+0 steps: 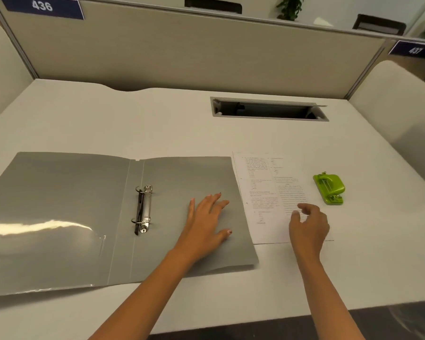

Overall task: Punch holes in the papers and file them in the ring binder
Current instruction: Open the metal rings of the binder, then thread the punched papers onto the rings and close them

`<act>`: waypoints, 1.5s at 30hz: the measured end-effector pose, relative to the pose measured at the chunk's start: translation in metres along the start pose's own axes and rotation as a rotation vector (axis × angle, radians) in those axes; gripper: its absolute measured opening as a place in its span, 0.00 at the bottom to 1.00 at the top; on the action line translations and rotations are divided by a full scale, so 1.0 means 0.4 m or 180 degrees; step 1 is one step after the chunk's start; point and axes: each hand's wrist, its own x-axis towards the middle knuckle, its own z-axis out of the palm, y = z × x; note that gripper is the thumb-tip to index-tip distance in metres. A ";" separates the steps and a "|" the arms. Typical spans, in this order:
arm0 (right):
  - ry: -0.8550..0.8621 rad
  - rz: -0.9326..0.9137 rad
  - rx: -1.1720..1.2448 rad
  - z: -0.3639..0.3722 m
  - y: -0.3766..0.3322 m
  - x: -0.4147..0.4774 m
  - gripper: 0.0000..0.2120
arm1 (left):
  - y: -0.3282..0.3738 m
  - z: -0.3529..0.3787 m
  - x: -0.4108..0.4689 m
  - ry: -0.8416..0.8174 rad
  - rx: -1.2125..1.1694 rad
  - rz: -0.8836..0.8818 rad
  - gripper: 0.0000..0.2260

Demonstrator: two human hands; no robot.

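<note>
A grey ring binder (84, 204) lies open and flat on the desk, its two metal rings (142, 208) standing at the spine. My left hand (206, 222) rests flat on the binder's right-hand cover, fingers spread. To the right of the binder lies a printed sheet of paper (265, 192), its left edge tucked against the cover. My right hand (307, 225) hovers over the sheet's lower right part, fingers loosely curled and holding nothing. A green hole punch (329, 188) sits on the desk just right of the paper.
The white desk (157, 123) has a recessed cable tray (268, 110) with its lid open at the back. Beige partition walls (182, 50) close off the back and both sides. The desk's front edge runs along the bottom right.
</note>
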 end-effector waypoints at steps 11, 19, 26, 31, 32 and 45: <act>-0.0601 0.0762 -0.1616 -0.052 0.034 0.121 0.31 | 0.097 0.104 0.047 -0.0431 0.0940 -0.0224 0.33; -0.1175 0.0922 -0.0980 -0.086 0.018 0.185 0.29 | 0.118 0.124 0.058 -0.0262 0.1157 -0.0428 0.33; -0.1166 0.0546 -0.0586 -0.111 0.005 0.184 0.18 | 0.113 0.143 0.057 -0.0122 0.0989 -0.0421 0.30; -0.0704 -0.0111 -0.0436 -0.151 -0.041 0.164 0.15 | 0.105 0.141 0.052 0.0032 0.0548 -0.0447 0.32; -0.0607 -0.0280 -0.0418 -0.161 -0.052 0.158 0.14 | 0.105 0.135 0.051 0.0046 0.0377 -0.0471 0.31; -0.0127 -0.1346 0.0402 -0.263 -0.273 0.024 0.09 | 0.058 -0.081 0.026 0.1465 -0.2745 -0.1462 0.09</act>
